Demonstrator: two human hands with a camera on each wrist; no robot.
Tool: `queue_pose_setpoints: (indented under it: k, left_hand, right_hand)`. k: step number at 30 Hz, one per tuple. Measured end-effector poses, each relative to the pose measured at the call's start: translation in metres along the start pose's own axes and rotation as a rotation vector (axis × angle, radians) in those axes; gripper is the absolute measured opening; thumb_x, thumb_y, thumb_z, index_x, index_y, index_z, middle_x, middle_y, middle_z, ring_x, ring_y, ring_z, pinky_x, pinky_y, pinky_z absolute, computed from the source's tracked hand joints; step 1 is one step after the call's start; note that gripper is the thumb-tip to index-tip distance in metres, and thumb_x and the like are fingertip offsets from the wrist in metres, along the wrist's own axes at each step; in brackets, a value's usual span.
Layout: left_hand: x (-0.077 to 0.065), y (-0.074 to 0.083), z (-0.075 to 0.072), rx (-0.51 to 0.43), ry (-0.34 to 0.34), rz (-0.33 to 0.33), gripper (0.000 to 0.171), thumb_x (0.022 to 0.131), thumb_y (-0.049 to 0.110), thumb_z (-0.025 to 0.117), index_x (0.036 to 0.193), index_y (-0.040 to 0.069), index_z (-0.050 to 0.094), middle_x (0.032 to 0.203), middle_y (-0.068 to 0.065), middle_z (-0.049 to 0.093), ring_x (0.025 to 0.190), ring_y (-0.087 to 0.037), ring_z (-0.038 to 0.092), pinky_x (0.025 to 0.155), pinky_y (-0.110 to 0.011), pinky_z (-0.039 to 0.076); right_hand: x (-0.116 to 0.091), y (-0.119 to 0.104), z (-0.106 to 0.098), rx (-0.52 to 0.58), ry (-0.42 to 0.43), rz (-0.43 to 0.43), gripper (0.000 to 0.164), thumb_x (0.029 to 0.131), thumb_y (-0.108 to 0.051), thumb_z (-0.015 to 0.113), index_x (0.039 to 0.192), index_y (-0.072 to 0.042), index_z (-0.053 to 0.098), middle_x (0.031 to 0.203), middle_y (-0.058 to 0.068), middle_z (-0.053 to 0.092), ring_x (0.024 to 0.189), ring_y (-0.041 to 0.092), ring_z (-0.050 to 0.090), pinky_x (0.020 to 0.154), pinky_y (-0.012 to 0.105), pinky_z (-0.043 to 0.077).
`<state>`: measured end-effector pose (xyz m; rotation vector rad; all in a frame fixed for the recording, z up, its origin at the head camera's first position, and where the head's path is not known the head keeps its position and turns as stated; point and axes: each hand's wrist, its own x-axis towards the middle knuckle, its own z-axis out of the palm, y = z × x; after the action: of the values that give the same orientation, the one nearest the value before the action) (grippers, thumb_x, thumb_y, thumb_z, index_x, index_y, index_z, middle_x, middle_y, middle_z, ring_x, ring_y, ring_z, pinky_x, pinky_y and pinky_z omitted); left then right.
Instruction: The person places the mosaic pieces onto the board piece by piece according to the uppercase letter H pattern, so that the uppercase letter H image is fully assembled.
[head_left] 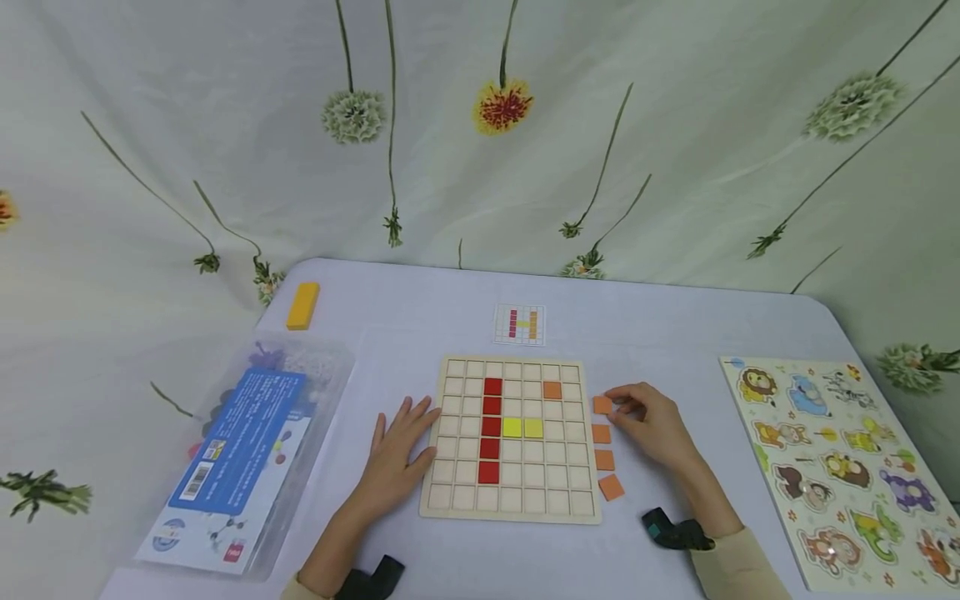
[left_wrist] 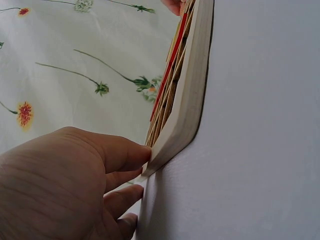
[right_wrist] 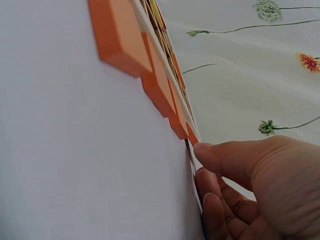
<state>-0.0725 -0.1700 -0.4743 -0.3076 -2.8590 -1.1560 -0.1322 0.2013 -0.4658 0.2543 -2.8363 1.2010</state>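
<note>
A wooden grid board [head_left: 457, 502] lies on the table with a column of several red tiles [head_left: 490, 427], two yellow tiles [head_left: 522, 427] and one orange tile [head_left: 552, 390] set in its cells. Along its right edge several loose orange tiles [head_left: 602, 434] form a row, the nearest one turned askew. My right hand [head_left: 654, 425] pinches the farthest tile of that row [head_left: 602, 405] between thumb and index finger; the right wrist view shows the thumb tip against it. My left hand [head_left: 393, 458], fingers spread, rests at the board's left edge, with fingertips touching the rim [left_wrist: 172, 132].
Beyond the board lies a small pattern card [head_left: 520, 324]. A clear case with a blue label [head_left: 238, 442] takes up the left side, a yellow block [head_left: 303, 306] behind it. An animal puzzle board [head_left: 847, 467] is at the right. A flowered cloth [head_left: 450, 167] hangs behind.
</note>
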Motion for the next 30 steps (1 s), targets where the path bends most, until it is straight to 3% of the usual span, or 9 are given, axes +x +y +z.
queue_pose_setpoints:
  k: [9,15,22,30]
  left_hand:
    - [0.001,-0.002,0.002,-0.003,-0.018,-0.021,0.053,0.090,0.007,0.061,0.141,0.004,0.050,0.155,-0.017,0.038,0.149,-0.041,0.018,0.115,-0.065,-0.004]
    - [0.001,-0.002,0.003,0.004,-0.015,-0.012,0.053,0.090,0.006,0.061,0.141,0.005,0.050,0.155,-0.017,0.038,0.149,-0.042,0.017,0.115,-0.065,-0.003]
    - [0.002,-0.004,0.003,0.012,-0.003,0.009,0.053,0.090,0.005,0.061,0.141,0.006,0.050,0.154,-0.018,0.039,0.148,-0.043,0.018,0.114,-0.066,-0.002]
    - [0.001,-0.003,0.001,0.004,-0.005,0.009,0.053,0.089,0.005,0.061,0.141,0.005,0.050,0.154,-0.018,0.039,0.148,-0.044,0.019,0.114,-0.067,-0.002]
  right_hand:
    - [0.001,-0.007,-0.010,0.028,-0.003,0.089,0.026,0.087,-0.002,0.069,0.113,0.001,0.067,0.095,0.013,0.068,0.083,0.018,0.061,0.071,0.018,0.050]
    - [0.003,-0.019,-0.016,0.052,-0.004,0.069,0.026,0.085,0.002,0.069,0.112,0.002,0.067,0.096,0.015,0.068,0.084,0.021,0.064,0.070,0.015,0.051]
    - [0.008,-0.043,-0.014,0.100,-0.096,0.072,0.027,0.086,-0.001,0.070,0.113,0.001,0.068,0.098,0.014,0.068,0.084,0.019,0.064,0.069,0.018,0.052]
    - [0.020,-0.062,0.000,0.046,-0.189,0.046,0.024,0.084,0.000,0.070,0.108,-0.001,0.070,0.091,0.009,0.069,0.079,0.016,0.063,0.067,0.023,0.052]
